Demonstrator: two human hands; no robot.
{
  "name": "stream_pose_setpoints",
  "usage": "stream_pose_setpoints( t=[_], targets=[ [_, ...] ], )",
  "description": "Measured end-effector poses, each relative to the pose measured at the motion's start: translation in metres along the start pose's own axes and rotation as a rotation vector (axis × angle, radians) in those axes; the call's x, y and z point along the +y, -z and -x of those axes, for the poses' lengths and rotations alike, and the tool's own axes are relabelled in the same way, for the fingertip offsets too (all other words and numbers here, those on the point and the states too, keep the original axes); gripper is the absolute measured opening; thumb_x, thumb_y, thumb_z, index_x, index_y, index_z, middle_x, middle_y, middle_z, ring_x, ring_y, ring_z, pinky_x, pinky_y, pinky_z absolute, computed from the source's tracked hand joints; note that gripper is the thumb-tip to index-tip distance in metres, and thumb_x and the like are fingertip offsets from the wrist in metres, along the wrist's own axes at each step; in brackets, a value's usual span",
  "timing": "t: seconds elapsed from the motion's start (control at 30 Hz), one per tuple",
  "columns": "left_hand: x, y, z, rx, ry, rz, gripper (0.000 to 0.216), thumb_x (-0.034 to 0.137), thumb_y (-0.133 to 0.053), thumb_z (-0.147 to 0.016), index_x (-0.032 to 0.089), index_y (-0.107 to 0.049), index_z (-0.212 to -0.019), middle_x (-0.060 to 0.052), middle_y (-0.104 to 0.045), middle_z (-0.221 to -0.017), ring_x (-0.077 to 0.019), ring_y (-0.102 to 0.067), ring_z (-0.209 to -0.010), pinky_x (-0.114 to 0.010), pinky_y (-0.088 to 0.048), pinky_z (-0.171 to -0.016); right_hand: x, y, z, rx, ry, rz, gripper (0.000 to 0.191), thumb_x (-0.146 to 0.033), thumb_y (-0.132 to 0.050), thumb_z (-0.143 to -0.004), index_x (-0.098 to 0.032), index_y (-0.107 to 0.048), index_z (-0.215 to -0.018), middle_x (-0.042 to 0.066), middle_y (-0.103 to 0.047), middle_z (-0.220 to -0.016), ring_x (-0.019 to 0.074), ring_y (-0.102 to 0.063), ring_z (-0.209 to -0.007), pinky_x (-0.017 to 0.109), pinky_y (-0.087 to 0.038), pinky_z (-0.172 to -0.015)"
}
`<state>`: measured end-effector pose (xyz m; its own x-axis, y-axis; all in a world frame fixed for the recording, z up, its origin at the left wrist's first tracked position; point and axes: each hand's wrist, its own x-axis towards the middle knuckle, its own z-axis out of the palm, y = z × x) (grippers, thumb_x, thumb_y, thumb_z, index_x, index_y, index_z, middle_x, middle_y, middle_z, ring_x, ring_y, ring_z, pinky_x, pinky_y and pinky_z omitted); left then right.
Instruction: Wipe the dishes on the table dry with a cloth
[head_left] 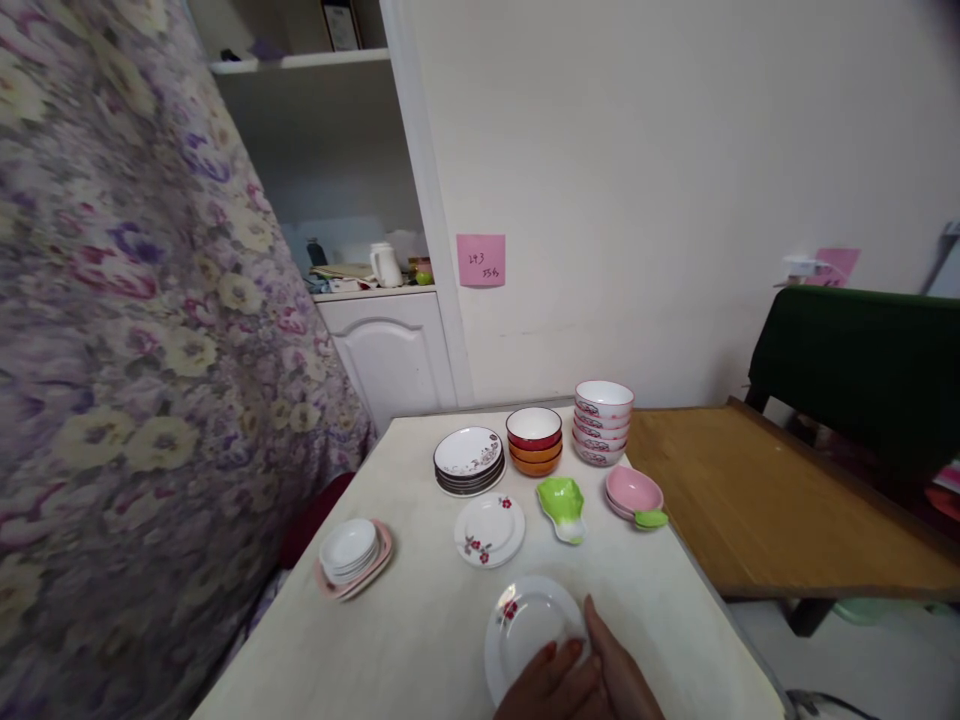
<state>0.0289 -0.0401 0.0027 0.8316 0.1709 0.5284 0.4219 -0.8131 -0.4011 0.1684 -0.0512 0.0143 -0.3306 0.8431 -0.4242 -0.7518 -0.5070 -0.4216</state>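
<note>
Head view. One hand (581, 675) is showing at the bottom edge, thumb and fingers spreading over the near rim of a white plate (529, 625); which hand it is I cannot tell, and whether it is gripping the rim or only resting on it I cannot tell either. The second hand is not showing.

Counting the crockery on the pale table (420, 640):
- one white plate under the hand, lying flat near the table's front edge, carrying a small red flower print near its far-left rim;
- one more flowered plate (490, 529) lying alone just beyond it;
- one stack of patterned dark-rimmed plates (469, 460), number unclear;
- one stack of three bowls (534, 440), red on top, orange beneath;
- one taller stack of pink-patterned bowls (603, 422), about five;
- one green leaf-shaped dish (562, 505);
- pink dishes (634, 492), seemingly two nested, with a green piece at their near edge;
- one pile of small white saucers on a pink plate (352, 555) at the left edge.

Around: a floral curtain (112, 350) is filling the left side, a wooden table (780, 500) is butting against the right, a dark green chair back (862, 360) behind it. A pink note (481, 260) is sticking to the wall. Nothing is lying between hand and plate.
</note>
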Motion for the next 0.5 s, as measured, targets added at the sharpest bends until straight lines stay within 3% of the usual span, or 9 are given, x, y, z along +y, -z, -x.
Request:
stream_pose_setpoints(
  t=[0.17,0.3,0.4,0.5],
  targets=[
    [-0.005,-0.002,-0.012,-0.206,0.029,0.029,0.03,0.038,-0.047,-0.091,0.027,-0.058,-0.116,0.009,-0.061,-0.128,-0.0154,-0.064,-0.109,-0.027,-0.057,-0.085,-0.006,-0.007,0.006,-0.09,-0.017,-0.072,0.055,-0.06,-0.056,-0.078,-0.009,-0.071,-0.09,0.013,-0.075,-0.078,0.0254,-0.07,-0.084,0.033,-0.056,-0.068],
    [-0.013,-0.006,0.0,-0.341,0.295,0.187,0.05,0.037,-0.049,-0.088,0.02,-0.043,-0.135,-0.005,-0.05,-0.14,-0.0238,-0.051,-0.125,-0.041,-0.054,-0.093,-0.001,0.0,-0.002,-0.113,0.152,-0.081,0.048,-0.055,-0.064,-0.074,-0.013,-0.072,-0.095,0.009,-0.076,-0.095,0.0231,-0.065,-0.102,0.033,-0.05,-0.088],
    [-0.02,-0.007,0.02,-0.306,0.499,0.153,0.05,0.03,-0.043,-0.091,0.021,-0.036,-0.139,-0.008,-0.047,-0.143,-0.0221,-0.044,-0.13,-0.043,-0.05,-0.098,0.005,0.007,-0.01,-0.146,0.251,0.017,0.043,-0.044,-0.074,-0.069,-0.014,-0.07,-0.1,0.008,-0.075,-0.099,0.0235,-0.063,-0.105,0.035,-0.046,-0.093],
    [-0.023,-0.005,0.042,-0.228,0.56,0.075,0.056,0.031,-0.047,-0.09,0.018,-0.031,-0.141,-0.013,-0.051,-0.14,-0.0231,-0.047,-0.128,-0.04,-0.053,-0.094,0.011,0.007,-0.013,-0.214,0.26,0.032,0.042,-0.036,-0.076,-0.068,-0.015,-0.069,-0.103,0.009,-0.075,-0.1,0.0238,-0.064,-0.101,0.036,-0.045,-0.092]
  ],
)
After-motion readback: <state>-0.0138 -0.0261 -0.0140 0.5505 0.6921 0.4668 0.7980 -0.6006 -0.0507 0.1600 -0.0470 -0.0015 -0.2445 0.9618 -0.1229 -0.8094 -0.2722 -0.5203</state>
